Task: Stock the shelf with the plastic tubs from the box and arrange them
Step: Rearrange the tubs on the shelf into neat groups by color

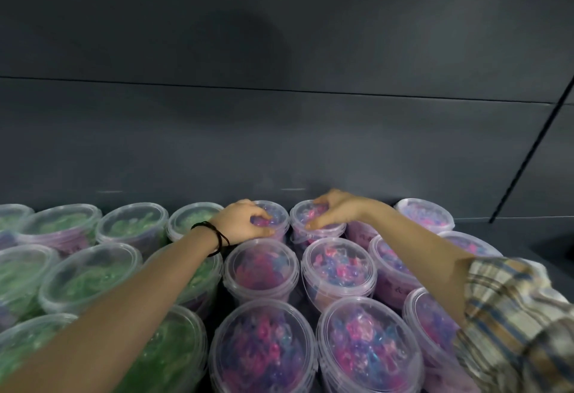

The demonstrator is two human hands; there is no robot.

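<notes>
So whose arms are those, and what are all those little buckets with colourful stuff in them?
Those arms belong to a person, not a machine. A camera worn on the person's head took this one picture, so you look down along both arms, just as they do. In front is a dark shelf packed with clear plastic tubs with lids: green tubs on the left, pink tubs on the right. What the colourful stuff is, I cannot tell. The left hand, with a black wristband, grips the left back tub. The right hand grips the right back tub beside it.
</notes>
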